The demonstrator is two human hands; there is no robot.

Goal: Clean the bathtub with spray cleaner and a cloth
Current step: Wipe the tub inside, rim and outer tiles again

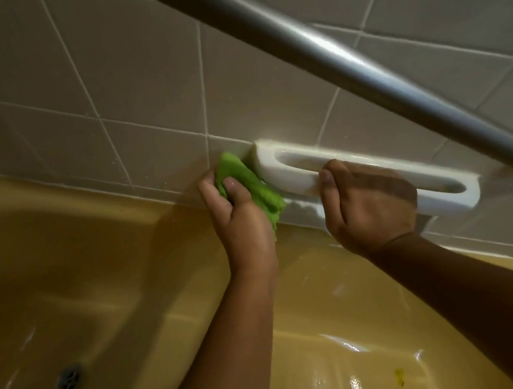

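Note:
The yellow bathtub fills the lower part of the head view, its far rim meeting the grey tiled wall. My left hand grips a bright green cloth and holds it against the wall tile at the left end of a white ceramic grab handle. My right hand is curled round the bar of that handle near its middle. No spray cleaner bottle is in view.
A grey metal rail crosses diagonally close to the camera, from top centre to the right edge. The tub drain sits at lower left. The tub floor at lower right is wet and shiny, with a small dark speck.

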